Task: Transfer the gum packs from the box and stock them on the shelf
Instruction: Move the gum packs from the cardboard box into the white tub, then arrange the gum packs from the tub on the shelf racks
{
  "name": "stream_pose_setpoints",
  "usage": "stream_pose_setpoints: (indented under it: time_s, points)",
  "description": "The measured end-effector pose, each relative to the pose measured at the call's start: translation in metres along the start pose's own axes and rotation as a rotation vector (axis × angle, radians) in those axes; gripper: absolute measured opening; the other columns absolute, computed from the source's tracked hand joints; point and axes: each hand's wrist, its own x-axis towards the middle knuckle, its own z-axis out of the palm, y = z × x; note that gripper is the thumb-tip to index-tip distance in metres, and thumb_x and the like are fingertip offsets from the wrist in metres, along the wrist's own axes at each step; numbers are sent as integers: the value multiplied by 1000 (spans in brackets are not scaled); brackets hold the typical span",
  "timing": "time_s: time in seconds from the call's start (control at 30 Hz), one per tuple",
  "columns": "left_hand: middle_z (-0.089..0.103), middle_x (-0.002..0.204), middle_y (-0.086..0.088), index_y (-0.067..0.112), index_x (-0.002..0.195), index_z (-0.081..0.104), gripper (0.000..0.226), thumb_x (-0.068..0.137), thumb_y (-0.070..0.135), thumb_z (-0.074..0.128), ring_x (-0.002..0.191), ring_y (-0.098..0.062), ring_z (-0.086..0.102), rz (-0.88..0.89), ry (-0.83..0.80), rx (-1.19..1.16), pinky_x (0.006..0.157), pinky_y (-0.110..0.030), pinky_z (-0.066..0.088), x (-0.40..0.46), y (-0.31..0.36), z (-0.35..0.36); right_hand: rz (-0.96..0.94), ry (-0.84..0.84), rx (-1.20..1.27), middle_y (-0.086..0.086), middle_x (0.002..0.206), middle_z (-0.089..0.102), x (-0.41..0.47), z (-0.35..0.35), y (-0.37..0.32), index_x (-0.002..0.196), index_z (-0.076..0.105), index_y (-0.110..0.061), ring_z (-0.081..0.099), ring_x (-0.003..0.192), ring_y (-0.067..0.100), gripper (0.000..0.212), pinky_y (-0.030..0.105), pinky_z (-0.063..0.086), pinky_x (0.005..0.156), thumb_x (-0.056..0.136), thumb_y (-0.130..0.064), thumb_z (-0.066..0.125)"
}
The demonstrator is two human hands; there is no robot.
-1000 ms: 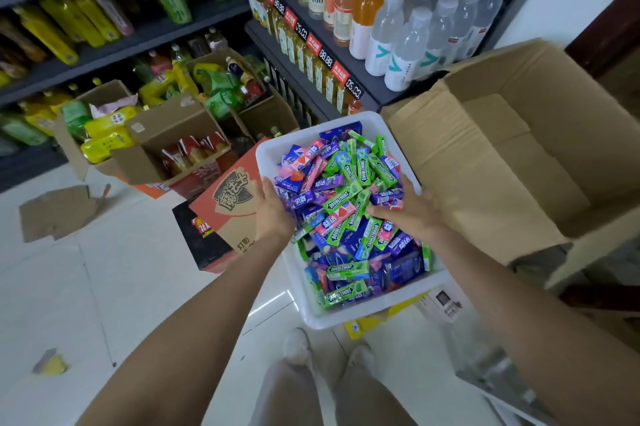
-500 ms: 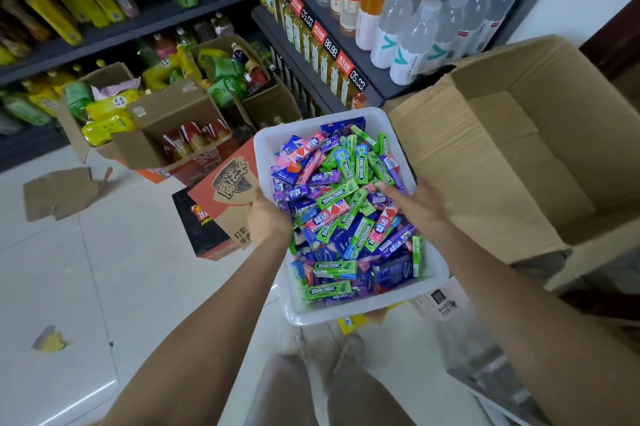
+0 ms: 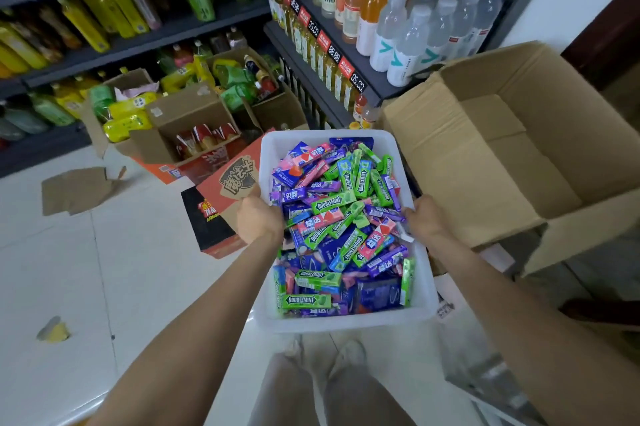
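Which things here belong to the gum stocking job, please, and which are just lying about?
Job:
white bin
gum packs
left hand
right hand

Lying about:
empty cardboard box
snack cartons
cardboard scrap
drink bottles

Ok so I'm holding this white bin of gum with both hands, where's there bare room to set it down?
Bare floor tile lies to your left, between the flattened cardboard scrap and the yellow scrap. The big open carton on the right shows an empty bottom. It is crowded ahead: snack boxes and the red printed box press against the white bin.
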Motion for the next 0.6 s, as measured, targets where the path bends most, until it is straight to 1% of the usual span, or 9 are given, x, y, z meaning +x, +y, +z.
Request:
stream_pose_setpoints:
  time_s: [0.07, 0.13, 0.2, 0.27, 0.33, 0.4, 0.47, 0.57, 0.6]
  points:
    - [67, 112, -12, 15, 129, 55, 44, 86, 6, 54, 98, -33, 64, 30, 0, -25, 82, -43, 54, -7, -3, -4, 12, 20, 5, 14, 80, 45, -11, -3, 2, 79, 42, -5, 45, 75, 21, 21, 29, 33, 64, 94, -17, 51]
    - [67, 109, -12, 14, 127, 57, 43, 85, 6, 53, 95, -34, 64, 54, -12, -24, 80, -44, 55, -15, -3, -11, 39, 42, 22, 10, 70, 44, -27, -7, 5, 66, 38, -9, 46, 70, 20, 32, 28, 31, 58, 94, -16, 50]
    - [68, 106, -11, 14, 127, 57, 43, 85, 6, 53, 92, -34, 65, 108, -42, -30, 77, -43, 56, -21, -1, -20, 66, 95, 45, 5, 59, 40, -48, -15, 7, 58, 34, -12, 43, 60, 20, 39, 29, 29, 55, 94, -18, 50]
    - [67, 103, -12, 9, 122, 59, 37, 86, 4, 53, 89, -34, 65, 156, -81, -25, 70, -36, 53, -27, 2, -29, 96, 141, 54, 6, 61, 44, -71, -23, 10, 58, 37, -12, 46, 65, 23, 39, 29, 33, 59, 94, -22, 51]
    - [68, 100, -14, 2, 113, 61, 30, 84, 3, 53, 85, -34, 65, 191, -117, -24, 66, -36, 52, -36, 7, -38, 140, 184, 74, 9, 69, 49, -95, -30, 15, 60, 41, -10, 49, 72, 24, 38, 28, 35, 63, 94, -25, 51]
    - [68, 96, -16, 3, 114, 61, 30, 85, 4, 52, 79, -33, 64, 268, -156, -47, 68, -39, 55, -51, 13, -46, 195, 235, 133, 9, 66, 50, -117, -35, 25, 62, 45, -9, 49, 71, 24, 36, 28, 36, 62, 93, -25, 53]
    - [66, 95, -17, 3, 113, 62, 29, 87, 7, 53, 75, -31, 59, 360, -183, -42, 65, -34, 48, -68, 19, -49, 245, 287, 187, 7, 61, 49, -144, -41, 38, 60, 47, -7, 49, 66, 25, 37, 29, 35, 59, 92, -25, 53]
    - [67, 102, -12, 9, 119, 61, 33, 87, 11, 56, 84, -31, 62, 480, -241, -59, 67, -30, 43, -99, 30, -43, 303, 360, 249, 14, 73, 59, -186, -52, 66, 76, 64, 1, 54, 71, 28, 32, 30, 34, 60, 92, -24, 54]
    - [68, 103, -11, 11, 120, 61, 34, 87, 12, 56, 83, -30, 62, 498, -268, -66, 66, -30, 44, -111, 34, -39, 327, 395, 271, 15, 76, 60, -200, -57, 77, 72, 63, -1, 55, 73, 28, 31, 29, 34, 61, 91, -24, 55]
